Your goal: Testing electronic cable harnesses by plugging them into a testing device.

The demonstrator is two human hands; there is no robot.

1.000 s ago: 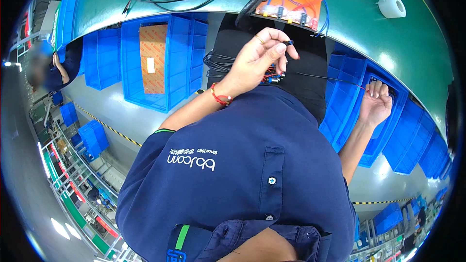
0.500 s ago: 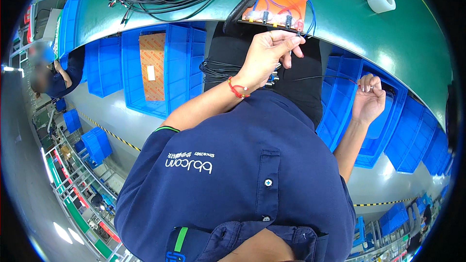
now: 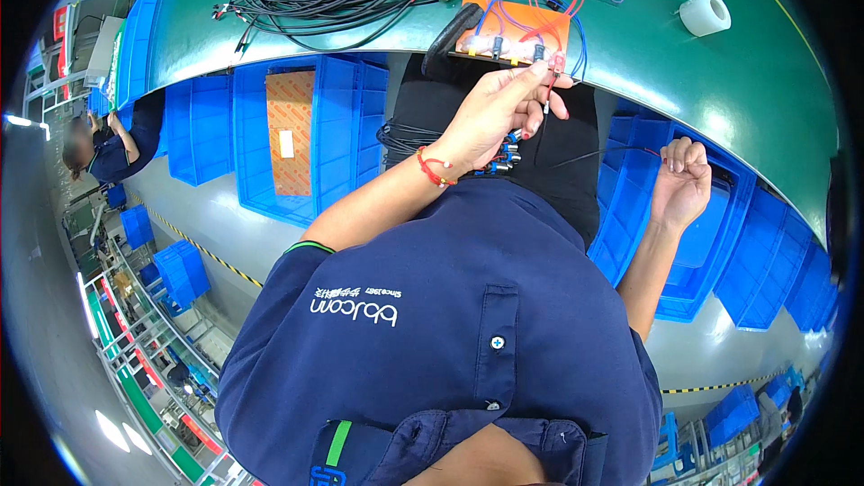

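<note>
Hands (image 3: pixel 684 187) hold black cable (image 3: pixel 580 157) between them.

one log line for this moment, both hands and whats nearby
left hand: at near edge of orange board, contact unclear | right hand: curled on red-ended thin cable | green table: black cable bundle, white roll

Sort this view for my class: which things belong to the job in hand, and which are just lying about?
Likely in the job:
orange fixture, by the left hand
thin cable, reaching the right hand
metal-ended cables

Likely lying about:
white roll
blue crates
orange-brown cardboard
</note>
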